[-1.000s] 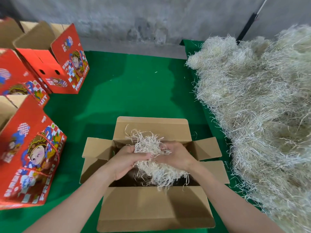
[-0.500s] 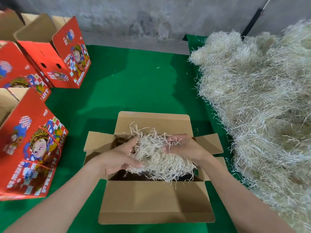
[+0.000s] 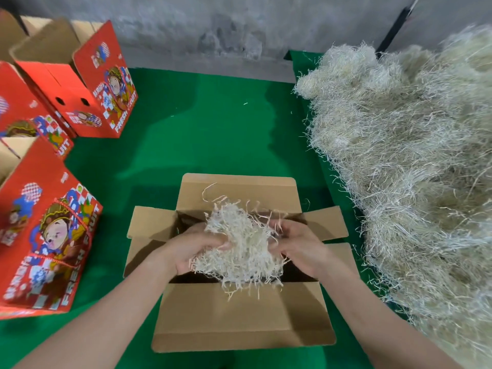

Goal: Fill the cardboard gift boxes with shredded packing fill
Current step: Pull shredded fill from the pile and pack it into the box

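Left hand [image 3: 191, 250], right hand [image 3: 298, 246] clutch fill wad [image 3: 241, 249] above open box [image 3: 239, 315]; flaps splayed outward; fill heap [image 3: 404, 161] right.

"FRESH FRUIT" is printed on the near red box [image 3: 53, 235]; also on the far red box [image 3: 106, 83].

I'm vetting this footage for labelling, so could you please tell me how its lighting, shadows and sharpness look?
Head view: even, soft light, no glare; faint shadows cross the green mat; the open box is dark inside; the fill pile smears toward the right edge; wide-angle bowing tilts the red boxes.
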`<state>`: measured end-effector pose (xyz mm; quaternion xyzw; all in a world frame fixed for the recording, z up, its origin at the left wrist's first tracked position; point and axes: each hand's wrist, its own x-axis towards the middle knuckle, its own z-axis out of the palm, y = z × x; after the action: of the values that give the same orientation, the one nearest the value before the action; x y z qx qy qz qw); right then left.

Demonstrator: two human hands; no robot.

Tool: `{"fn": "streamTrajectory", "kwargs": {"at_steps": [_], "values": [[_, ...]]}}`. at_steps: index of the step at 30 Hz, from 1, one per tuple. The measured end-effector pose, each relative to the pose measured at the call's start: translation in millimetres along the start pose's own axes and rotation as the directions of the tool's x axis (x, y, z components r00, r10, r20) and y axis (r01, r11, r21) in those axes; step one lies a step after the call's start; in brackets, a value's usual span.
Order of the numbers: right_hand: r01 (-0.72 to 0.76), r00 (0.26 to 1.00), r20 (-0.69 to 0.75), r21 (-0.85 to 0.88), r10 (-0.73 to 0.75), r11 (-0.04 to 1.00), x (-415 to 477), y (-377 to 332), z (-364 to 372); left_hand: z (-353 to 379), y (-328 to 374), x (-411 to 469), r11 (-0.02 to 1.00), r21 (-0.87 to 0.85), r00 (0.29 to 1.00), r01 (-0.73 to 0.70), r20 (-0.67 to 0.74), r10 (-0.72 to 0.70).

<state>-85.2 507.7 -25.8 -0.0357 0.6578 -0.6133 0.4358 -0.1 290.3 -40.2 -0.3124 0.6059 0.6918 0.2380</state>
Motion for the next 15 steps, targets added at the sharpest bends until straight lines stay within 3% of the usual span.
{"fn": "streamTrajectory", "kwargs": {"at_steps": [3, 5, 9, 15], "values": [[-0.021, 0.99, -0.137, 0.171, 0.045, 0.985, 9.3, -3.9, 19.7, 19.0, -3.7, 6.2, 0.997, 0.078, 0.994, 0.008, 0.108, -0.017], [-0.002, 0.984, -0.167, 0.314, 0.057, 0.949, 11.7, -10.8, 19.7, 25.0, -2.8, 7.4, 0.997, 0.072, 1.0, 0.018, 0.018, -0.02], [0.084, 0.959, -0.28, 0.184, -0.03, 0.979, 4.4, -16.9, -5.7, 6.4, 1.9, 6.8, 0.995, -0.016, 0.981, 0.102, -0.162, -0.103], [0.151, 0.901, -0.41, -0.008, -0.141, 0.989, -4.4, -12.4, -13.6, -2.0, 10.0, -0.8, 0.994, 0.069, 0.984, 0.089, -0.162, -0.077]]}}
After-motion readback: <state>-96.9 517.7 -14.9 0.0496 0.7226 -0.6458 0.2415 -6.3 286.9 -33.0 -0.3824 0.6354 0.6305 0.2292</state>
